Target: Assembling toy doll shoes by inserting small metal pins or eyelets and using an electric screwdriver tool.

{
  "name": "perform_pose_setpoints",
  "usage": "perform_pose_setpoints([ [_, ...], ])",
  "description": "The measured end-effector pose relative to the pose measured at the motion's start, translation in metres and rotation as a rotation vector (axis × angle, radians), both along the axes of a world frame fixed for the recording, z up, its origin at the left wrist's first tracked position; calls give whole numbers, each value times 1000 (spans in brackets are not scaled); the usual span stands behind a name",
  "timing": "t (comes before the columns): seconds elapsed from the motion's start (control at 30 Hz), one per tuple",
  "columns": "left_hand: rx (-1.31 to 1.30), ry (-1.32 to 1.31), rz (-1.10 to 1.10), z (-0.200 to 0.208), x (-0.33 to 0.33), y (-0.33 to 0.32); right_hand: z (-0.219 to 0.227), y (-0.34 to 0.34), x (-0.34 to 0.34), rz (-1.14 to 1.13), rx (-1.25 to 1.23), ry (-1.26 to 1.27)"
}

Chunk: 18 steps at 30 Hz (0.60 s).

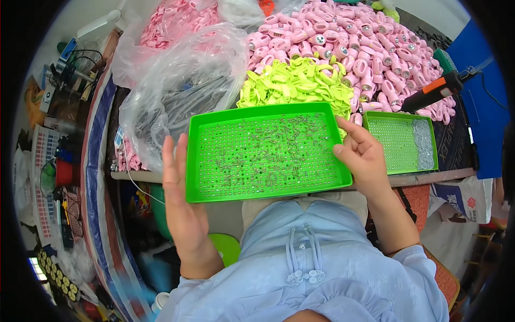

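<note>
Grips the right wall of a shallow green tray [268, 194] with the right hand [363, 161], laying the thumb over the rim and pointing the index finger toward the far right corner. Holds the left hand [185, 206] open and upright along the opposite wall, with fingers straight; cannot tell from this view if touching it or just beside it. Carries the tray in the middle of the scene, in front of the near edge of the table [145, 176], with many small dark metal pieces [292, 129] scattered over its perforated floor.

Has a second green tray [394, 147] to the right, with small silvery pieces [422, 142] gathered along its right side, and a black tool [434, 92] with an orange band at its far edge. Faces a heap of yellow-green parts [295, 80] just beyond the held tray, and a larger heap of pink parts [348, 40] farther off. Has a clear plastic bag [182, 107] with long dark pieces inside at far left. Wears a light-blue top [322, 257].
</note>
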<state>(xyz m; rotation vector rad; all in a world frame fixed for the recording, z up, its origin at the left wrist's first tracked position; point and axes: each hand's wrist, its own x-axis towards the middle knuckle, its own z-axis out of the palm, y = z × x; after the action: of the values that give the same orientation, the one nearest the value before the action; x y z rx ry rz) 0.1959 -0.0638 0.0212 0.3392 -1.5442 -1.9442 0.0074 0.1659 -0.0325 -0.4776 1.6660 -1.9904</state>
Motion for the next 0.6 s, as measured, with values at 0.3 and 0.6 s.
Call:
perform_pose_setpoints([
  [0.3,-284,-4,-44,28,11,-6,-16,1,11,92,20,-49],
  [0.6,-375,-40,207,43,-16,40,-33,-8,13,-31,-133,-136],
])
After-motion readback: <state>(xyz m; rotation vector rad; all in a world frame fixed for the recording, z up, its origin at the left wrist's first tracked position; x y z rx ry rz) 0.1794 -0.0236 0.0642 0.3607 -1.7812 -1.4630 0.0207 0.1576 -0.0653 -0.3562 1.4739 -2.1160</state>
